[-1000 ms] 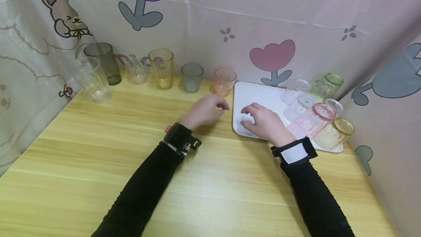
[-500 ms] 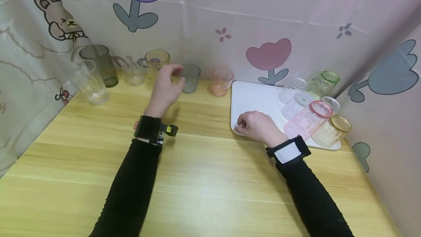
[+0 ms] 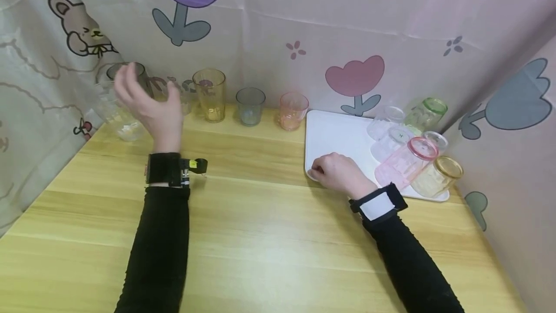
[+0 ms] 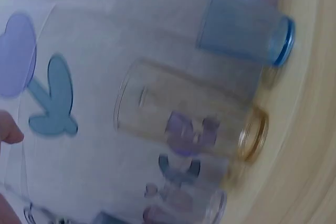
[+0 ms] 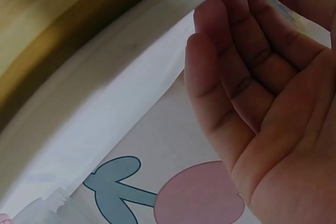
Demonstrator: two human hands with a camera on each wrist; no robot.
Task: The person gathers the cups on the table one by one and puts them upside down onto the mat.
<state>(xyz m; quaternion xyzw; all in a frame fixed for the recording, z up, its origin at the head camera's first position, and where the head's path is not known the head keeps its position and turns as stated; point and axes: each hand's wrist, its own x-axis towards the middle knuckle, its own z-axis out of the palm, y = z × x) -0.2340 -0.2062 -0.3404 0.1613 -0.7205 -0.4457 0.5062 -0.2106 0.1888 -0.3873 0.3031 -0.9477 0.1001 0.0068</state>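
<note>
My left hand reaches over the back left of the table, thumb and fingers spread wide. It overlaps a tall clear glass and a dark grey glass in the head view, with nothing held. In the left wrist view an amber glass and a blue glass stand near it, and only fingertips show at the left edge. At the front left corner of the white tray, my right hand rests with loosely bent fingers; the right wrist view shows its palm bare of any object.
Upturned glasses crowd the tray's right side, among them a pink one, an amber one and a green one. An orange-pink glass stands just left of the tray. A patterned curtain hangs close behind the row.
My left hand has swept left from near the orange-pink glass, past the amber one, to the far-left glasses, and its fingers have spread. The right hand has dropped slightly to the tray's corner, fingers bending.
</note>
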